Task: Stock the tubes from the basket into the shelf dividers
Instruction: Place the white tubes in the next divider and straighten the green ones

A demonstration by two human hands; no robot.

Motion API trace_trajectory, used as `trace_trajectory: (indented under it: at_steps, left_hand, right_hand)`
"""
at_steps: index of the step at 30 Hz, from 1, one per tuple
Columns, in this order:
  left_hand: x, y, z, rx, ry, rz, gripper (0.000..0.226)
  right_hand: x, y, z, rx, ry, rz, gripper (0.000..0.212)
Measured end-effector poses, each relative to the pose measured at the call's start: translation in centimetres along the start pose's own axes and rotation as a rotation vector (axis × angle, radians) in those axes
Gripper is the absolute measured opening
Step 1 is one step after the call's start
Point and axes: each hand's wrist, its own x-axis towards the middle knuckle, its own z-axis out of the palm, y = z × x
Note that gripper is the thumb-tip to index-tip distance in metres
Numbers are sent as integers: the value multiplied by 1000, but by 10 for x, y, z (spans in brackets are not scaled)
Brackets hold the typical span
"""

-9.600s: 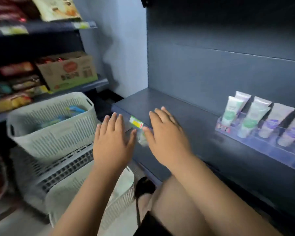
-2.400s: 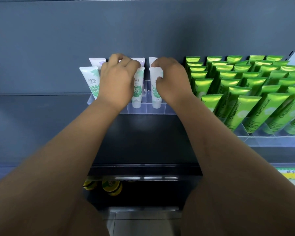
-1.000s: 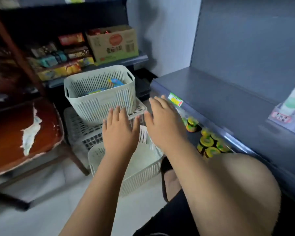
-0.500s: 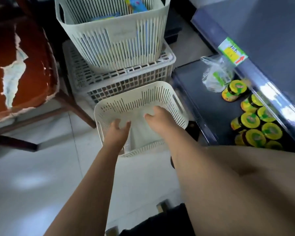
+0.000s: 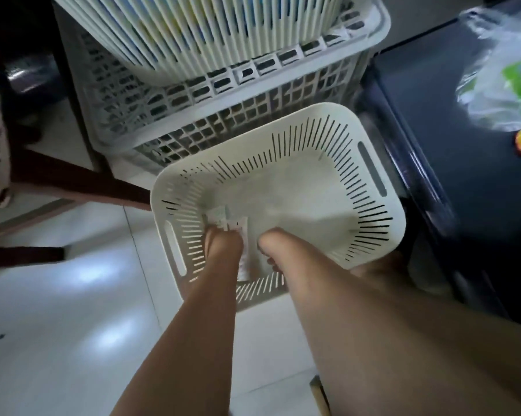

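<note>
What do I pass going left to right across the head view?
Chair leg → left hand → tube → right hand → plastic bag.

the white basket (image 5: 373, 181) is open at the top, and its far and right parts are free to reach from above. the near-left corner is crowded by the left hand (image 5: 223, 244) and right hand (image 5: 275, 246), with pale tubes (image 5: 243, 235) between them. a grey crate (image 5: 253, 115) carrying a slatted basket (image 5: 223, 31) blocks the far edge. a dark shelf base (image 5: 463, 175) hems in the right edge. there is open floor (image 5: 73, 295) on the left.
</note>
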Motion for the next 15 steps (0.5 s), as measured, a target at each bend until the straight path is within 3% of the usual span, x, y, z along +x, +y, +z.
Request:
trace_trajectory:
  at_steps: [4, 8, 11, 15]
  left_hand:
    - [10, -1, 3, 134, -44, 13, 34]
    - [12, -2, 5, 254, -64, 48, 34]
    - [10, -2, 6, 213, -146, 105, 23]
    - [10, -7, 5, 170, -197, 128, 21]
  right_hand:
    - [11, -13, 13, 67, -53, 44, 38]
    - [20, 0, 16, 245, -72, 95, 40]
    - [17, 8, 18, 408, -155, 146, 41]
    - [12, 11, 17, 572, -166, 163, 17]
